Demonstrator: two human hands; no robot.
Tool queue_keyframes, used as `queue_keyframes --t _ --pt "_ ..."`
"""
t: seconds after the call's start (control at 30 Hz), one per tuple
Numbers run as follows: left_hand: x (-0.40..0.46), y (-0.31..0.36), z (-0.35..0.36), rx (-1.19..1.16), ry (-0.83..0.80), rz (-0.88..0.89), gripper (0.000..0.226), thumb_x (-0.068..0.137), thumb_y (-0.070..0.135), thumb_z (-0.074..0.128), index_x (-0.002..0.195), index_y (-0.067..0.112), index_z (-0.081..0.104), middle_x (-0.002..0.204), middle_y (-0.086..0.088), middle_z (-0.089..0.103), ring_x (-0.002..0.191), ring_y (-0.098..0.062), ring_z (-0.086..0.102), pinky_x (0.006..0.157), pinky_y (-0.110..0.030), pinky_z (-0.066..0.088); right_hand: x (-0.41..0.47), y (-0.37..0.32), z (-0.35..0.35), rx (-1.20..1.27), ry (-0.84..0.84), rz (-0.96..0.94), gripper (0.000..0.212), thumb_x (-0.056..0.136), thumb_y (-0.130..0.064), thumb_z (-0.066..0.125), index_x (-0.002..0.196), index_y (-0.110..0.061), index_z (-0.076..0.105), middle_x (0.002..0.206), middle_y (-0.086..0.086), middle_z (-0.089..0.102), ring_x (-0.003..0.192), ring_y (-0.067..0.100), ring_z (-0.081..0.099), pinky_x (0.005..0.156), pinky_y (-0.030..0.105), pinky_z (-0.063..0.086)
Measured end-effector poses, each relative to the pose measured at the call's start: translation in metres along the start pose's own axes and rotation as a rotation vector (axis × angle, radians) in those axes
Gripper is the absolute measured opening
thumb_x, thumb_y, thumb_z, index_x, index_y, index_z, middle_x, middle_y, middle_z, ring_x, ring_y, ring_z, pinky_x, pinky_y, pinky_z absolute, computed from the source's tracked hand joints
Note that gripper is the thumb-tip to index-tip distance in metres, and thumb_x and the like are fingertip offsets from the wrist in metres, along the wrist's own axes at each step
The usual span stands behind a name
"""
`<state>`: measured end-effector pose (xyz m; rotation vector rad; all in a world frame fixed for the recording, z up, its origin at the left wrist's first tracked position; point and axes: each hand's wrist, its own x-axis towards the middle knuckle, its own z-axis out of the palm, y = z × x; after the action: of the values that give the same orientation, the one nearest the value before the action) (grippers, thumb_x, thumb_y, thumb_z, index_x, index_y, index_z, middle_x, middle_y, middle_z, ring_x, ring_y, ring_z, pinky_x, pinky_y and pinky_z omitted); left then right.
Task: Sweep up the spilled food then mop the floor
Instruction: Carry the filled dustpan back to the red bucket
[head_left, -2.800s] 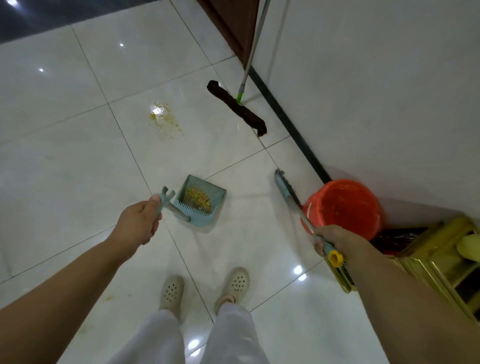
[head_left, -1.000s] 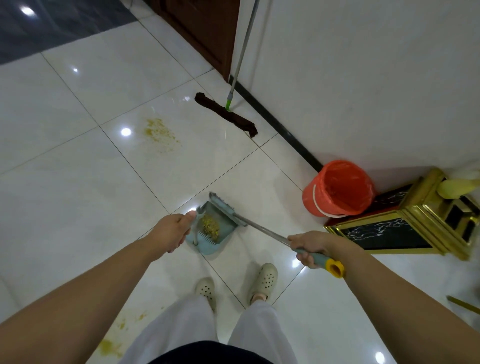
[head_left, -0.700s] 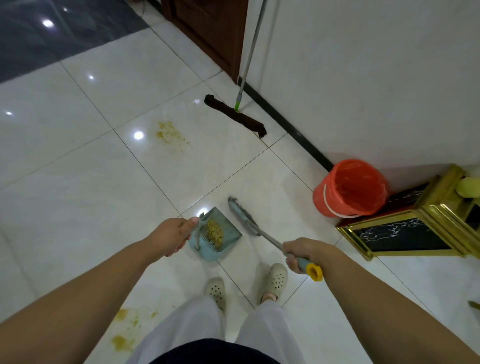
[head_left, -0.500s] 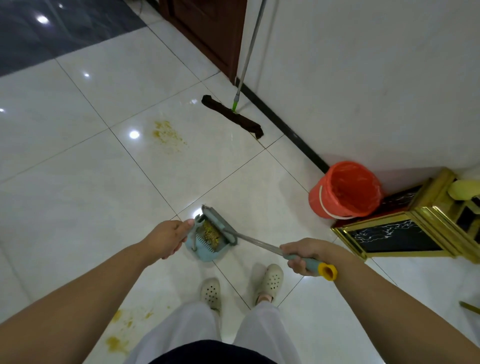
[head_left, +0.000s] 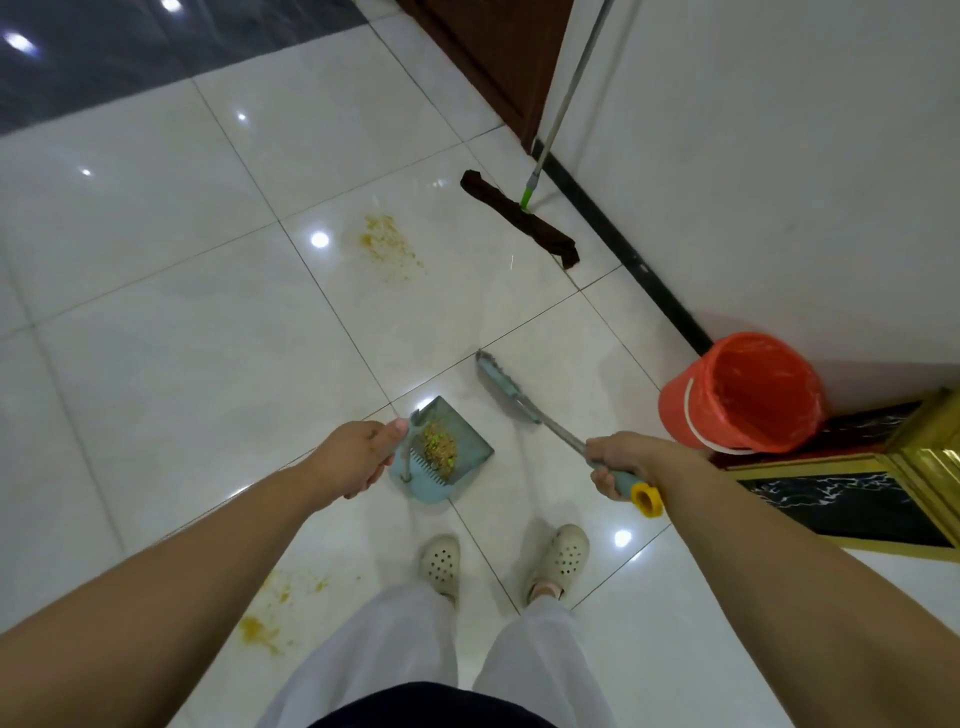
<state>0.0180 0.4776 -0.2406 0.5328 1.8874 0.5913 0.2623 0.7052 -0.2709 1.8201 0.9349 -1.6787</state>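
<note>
My left hand (head_left: 358, 457) grips the handle of a blue dustpan (head_left: 470, 447) held above the white tiled floor, with a heap of yellow-brown food (head_left: 439, 448) inside it. My right hand (head_left: 621, 460) grips the handle of a blue broom (head_left: 506, 389), whose head points up and left, just right of the dustpan. A yellow smear of spilled food (head_left: 389, 247) stays on a tile ahead. More yellow stains (head_left: 270, 613) lie at my lower left. A mop (head_left: 519, 218) with a dark head leans against the white wall.
An orange bucket (head_left: 743, 395) lined with a bag stands by the wall at the right, next to a gold-framed stand (head_left: 857, 478). A dark wooden door (head_left: 493, 57) is at the top. My feet in pale clogs (head_left: 441, 564) stand just below the dustpan.
The broom head has swung right, off the dustpan, and now sits beside it. The dustpan stays in my left hand with the food inside.
</note>
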Motion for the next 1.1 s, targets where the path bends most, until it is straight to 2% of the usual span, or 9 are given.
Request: queue_keyframes --t 0.13,0.27,0.37,0.5,0.73,0.9,1.1 --pt "-0.003 -0.005 -0.003 -0.03 -0.018 -0.039 0.054 0.097 0.053 0.036 0.075 0.007 0.055 0.059 -0.005 0.055 0.046 -0.015 0.047 0.043 -0.023 0.038 -0.01 0.02 0.019 -0.061 -0.058 0.058 0.015 0.097 -0.016 0.047 0.088 -0.005 0.043 0.05 0.008 0.045 0.028 0.009 0.036 0.03 0.013 0.034" --pt "-0.009 0.003 -0.007 -0.08 -0.137 -0.15 0.057 0.099 0.051 0.031 0.095 0.004 0.062 0.077 -0.01 0.068 0.06 -0.019 0.059 0.051 -0.025 0.048 -0.04 0.039 0.015 -0.025 -0.088 0.053 0.007 0.09 -0.009 0.05 0.091 -0.006 0.043 0.05 0.008 0.048 0.03 0.009 0.036 0.031 0.012 0.034" --pt "-0.016 0.013 -0.002 -0.106 -0.106 -0.143 0.056 0.099 0.05 0.034 0.087 0.005 0.064 0.067 -0.006 0.065 0.051 -0.017 0.051 0.047 -0.024 0.04 -0.065 0.053 0.005 -0.01 -0.059 0.018 0.005 0.088 -0.007 0.049 0.09 -0.007 0.044 0.053 0.009 0.047 0.032 0.008 0.035 0.03 0.012 0.033" --pt "-0.022 0.033 0.015 -0.184 -0.009 -0.132 0.054 0.096 0.053 0.038 0.072 0.008 0.056 0.053 -0.003 0.047 0.042 -0.014 0.036 0.043 -0.022 0.03 -0.085 0.073 -0.008 0.074 -0.036 -0.001 0.012 0.097 -0.011 0.046 0.087 -0.006 0.043 0.042 0.007 0.045 0.028 0.01 0.036 0.029 0.012 0.032" --pt "-0.04 0.07 0.045 -0.048 -0.037 0.046 0.051 0.095 0.051 0.044 0.072 0.007 0.055 0.052 -0.003 0.045 0.039 -0.013 0.035 0.038 -0.02 0.029 -0.115 0.105 -0.046 0.415 -0.006 -0.068 0.019 0.098 -0.016 0.052 0.084 -0.006 0.044 0.039 0.008 0.044 0.023 0.01 0.036 0.026 0.011 0.032" --pt "-0.057 0.118 0.083 0.081 -0.015 0.18 0.052 0.095 0.052 0.042 0.075 0.005 0.055 0.057 -0.006 0.047 0.043 -0.015 0.037 0.04 -0.022 0.031 -0.151 0.147 -0.084 0.579 0.035 -0.172 0.017 0.097 -0.017 0.052 0.085 -0.006 0.047 0.044 0.007 0.046 0.024 0.009 0.037 0.026 0.01 0.032" --pt "-0.089 0.18 0.133 0.172 -0.011 0.364 0.051 0.095 0.052 0.042 0.075 0.007 0.055 0.055 -0.004 0.047 0.042 -0.013 0.038 0.04 -0.023 0.033 -0.19 0.218 -0.145 0.775 0.035 -0.349 0.012 0.099 -0.017 0.048 0.098 -0.006 0.046 0.051 0.007 0.046 0.027 0.008 0.038 0.026 0.012 0.033"
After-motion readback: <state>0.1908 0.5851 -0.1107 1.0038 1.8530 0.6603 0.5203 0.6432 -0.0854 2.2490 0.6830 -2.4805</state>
